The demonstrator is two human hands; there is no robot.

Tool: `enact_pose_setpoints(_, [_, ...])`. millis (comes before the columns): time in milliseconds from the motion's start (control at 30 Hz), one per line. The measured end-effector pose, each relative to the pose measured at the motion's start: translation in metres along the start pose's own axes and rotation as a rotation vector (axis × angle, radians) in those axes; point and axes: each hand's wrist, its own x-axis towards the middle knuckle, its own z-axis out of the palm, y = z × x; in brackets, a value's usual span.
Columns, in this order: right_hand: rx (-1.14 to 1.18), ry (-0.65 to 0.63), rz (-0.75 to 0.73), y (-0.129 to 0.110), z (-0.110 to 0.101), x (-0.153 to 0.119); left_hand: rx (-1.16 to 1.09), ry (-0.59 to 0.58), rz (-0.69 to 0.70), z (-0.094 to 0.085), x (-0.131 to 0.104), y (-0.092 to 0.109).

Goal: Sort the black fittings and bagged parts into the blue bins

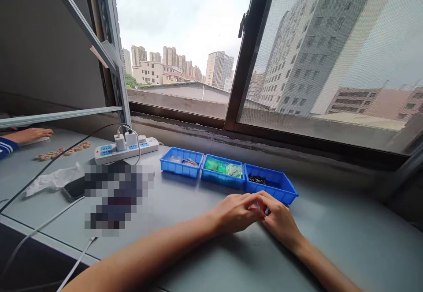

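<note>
Nearest to the camera are the two bare forearms (158, 243), which come from the lower edge and go over the desk (185, 208). At their ends, the left hand (236, 212) and the right hand (280, 219) meet, with the fingers bent and the fingertips brought together. Perhaps a small piece is pinched between them, but the fingers cover this place, so I am not able to say if something is gripped.

Just behind the hands is the right blue bin (280, 188), with small dark pieces (257, 179) gathered at its left end. Beside it, in one row, are the middle blue bin (220, 178), with green packets (214, 165), and the left blue bin (180, 168), with light-coloured pieces.

For such fine finger work, I think it is good to let one hand hold firmly while the other makes only small movements. Light pressure from the pads should be enough; a strong squeeze could make a small piece jump away. It would also help to turn the wrists a little, so that the eyes can see between the fingers, and to work low over the bare desk, so a dropped piece is easy to find.
</note>
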Motion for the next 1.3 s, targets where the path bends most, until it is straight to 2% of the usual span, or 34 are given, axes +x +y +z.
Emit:
enact_pose_setpoints(100, [0.003,-0.035,-0.007,0.002,0.000,0.000,-0.021,0.030,0.004,0.002,0.000,0.000])
enact_pose_setpoints(300, [-0.039,-0.026,-0.025,0.005,0.002,-0.001,-0.035,-0.064,0.001,0.003,-0.001,-0.002])
enact_pose_setpoints(500, [-0.059,-0.024,-0.020,0.001,0.002,-0.001,-0.045,-0.102,-0.001,-0.001,0.000,-0.001])
enact_pose_setpoints(800, [-0.081,-0.106,-0.014,0.008,0.004,-0.003,-0.007,-0.066,0.028,-0.002,0.001,0.000])
enact_pose_setpoints(1300, [0.007,-0.094,-0.024,0.008,0.001,-0.002,-0.055,-0.036,-0.003,-0.004,0.003,0.002])
